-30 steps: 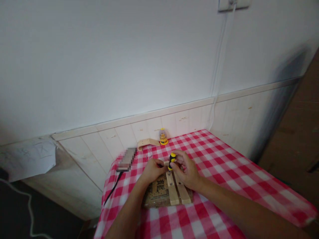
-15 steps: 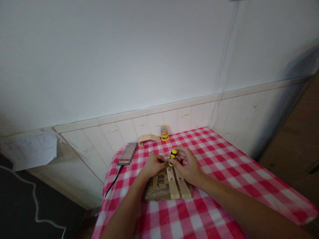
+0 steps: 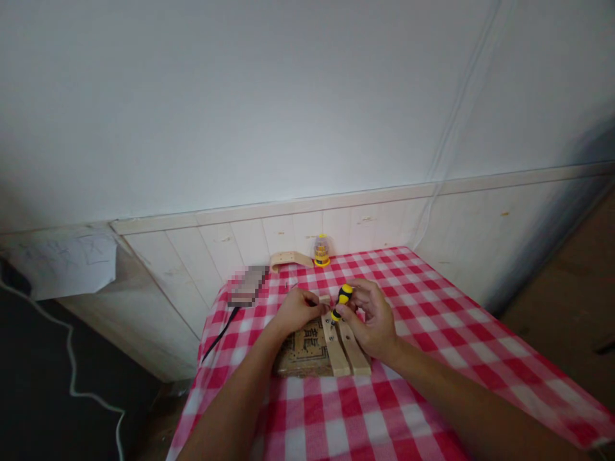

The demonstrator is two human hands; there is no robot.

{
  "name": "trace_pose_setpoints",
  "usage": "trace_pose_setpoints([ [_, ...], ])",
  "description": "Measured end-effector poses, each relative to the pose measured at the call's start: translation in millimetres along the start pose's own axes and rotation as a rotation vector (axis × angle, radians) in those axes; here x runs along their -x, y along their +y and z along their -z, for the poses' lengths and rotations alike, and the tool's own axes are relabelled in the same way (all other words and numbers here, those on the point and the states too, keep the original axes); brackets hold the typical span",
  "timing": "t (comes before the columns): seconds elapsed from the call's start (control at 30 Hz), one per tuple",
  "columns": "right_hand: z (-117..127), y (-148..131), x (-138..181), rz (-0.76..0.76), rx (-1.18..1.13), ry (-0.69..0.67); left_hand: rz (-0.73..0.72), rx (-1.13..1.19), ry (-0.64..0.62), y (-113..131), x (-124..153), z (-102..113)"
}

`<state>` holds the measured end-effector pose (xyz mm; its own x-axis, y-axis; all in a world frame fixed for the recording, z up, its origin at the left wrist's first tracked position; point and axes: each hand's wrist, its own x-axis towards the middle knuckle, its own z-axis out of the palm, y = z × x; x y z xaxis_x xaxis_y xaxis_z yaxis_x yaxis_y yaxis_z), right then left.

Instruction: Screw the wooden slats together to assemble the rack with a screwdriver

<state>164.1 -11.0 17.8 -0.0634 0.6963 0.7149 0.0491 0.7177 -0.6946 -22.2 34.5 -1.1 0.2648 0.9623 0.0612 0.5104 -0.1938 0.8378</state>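
Observation:
My right hand (image 3: 375,320) is closed round a short yellow-and-black screwdriver (image 3: 344,294). The screwdriver leans to the right, its lower end at a light wooden strip (image 3: 339,358) with dark holes or screws in its face. My left hand (image 3: 298,312) is closed, its fingertips pinched at the strip's far left edge; whether they also hold something small is hidden. To the right lies a second wooden strip (image 3: 358,362) with a dark hole. Both strips rest on a flat brown package (image 3: 302,358) with black printed characters, wrapped in shiny film.
A red-and-white checked cloth (image 3: 432,358) covers the table. At the back stand a curved wooden piece (image 3: 291,259) and a clear yellow-based container (image 3: 322,251) against the panelled wall (image 3: 341,224). A blurred-out flat object (image 3: 248,286) with a black strap lies left.
The screwdriver now tilts more to the right, and my right hand has shifted slightly right with it. The left strip has turned a little on the package. The camera view has shifted slightly.

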Motion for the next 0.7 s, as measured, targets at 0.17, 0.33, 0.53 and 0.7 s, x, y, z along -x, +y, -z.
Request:
trace_pose_setpoints([
  [0.17,0.0,0.8,1.4,0.004,-0.010,-0.005,-0.011,-0.013,0.018,-4.1,-1.6,1.4],
  [0.33,0.4,1.3,1.5,0.026,0.004,-0.036,-0.044,-0.008,0.013,-4.5,-1.3,2.6],
  [0.53,3.0,4.9,3.7,0.048,0.036,-0.085,-0.072,-0.024,0.021,-3.2,-0.8,2.2],
  [0.7,5.2,6.1,2.9,0.067,0.089,-0.133,-0.083,-0.008,0.022,-3.3,-0.9,1.2],
])
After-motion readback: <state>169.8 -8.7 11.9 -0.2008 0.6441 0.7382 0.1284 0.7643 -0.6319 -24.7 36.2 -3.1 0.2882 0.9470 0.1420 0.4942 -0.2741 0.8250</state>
